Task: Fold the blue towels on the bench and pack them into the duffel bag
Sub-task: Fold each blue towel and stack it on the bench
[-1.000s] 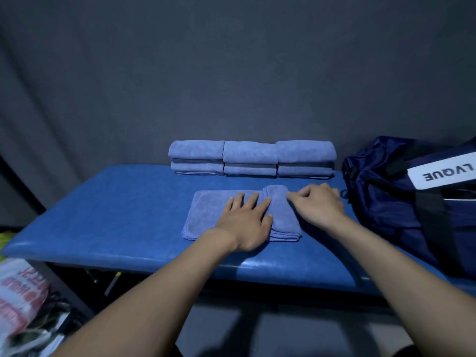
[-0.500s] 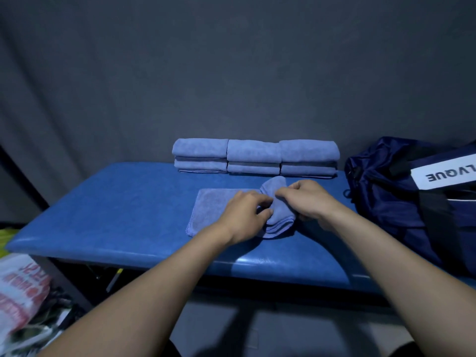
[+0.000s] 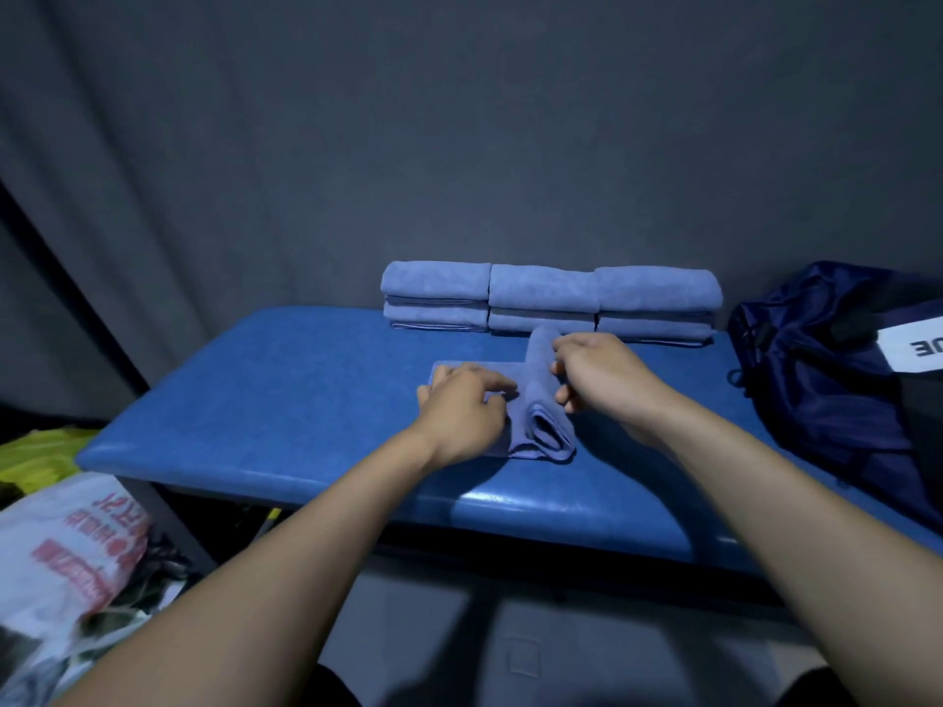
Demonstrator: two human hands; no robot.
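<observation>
light blue terry towel [image 3: 538, 400] on blue padded bench [image 3: 286, 400]. right hand [image 3: 599, 380] grasps its raised fold; left hand [image 3: 462, 408] presses flat part, fingers relaxed. navy fabric duffel bag [image 3: 826, 390] at right, folded towel stacks [image 3: 551, 293] behind.

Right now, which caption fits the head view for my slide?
Left hand rests on a blue towel while right hand grips its raised fold; folded towels and duffel bag nearby.
</observation>
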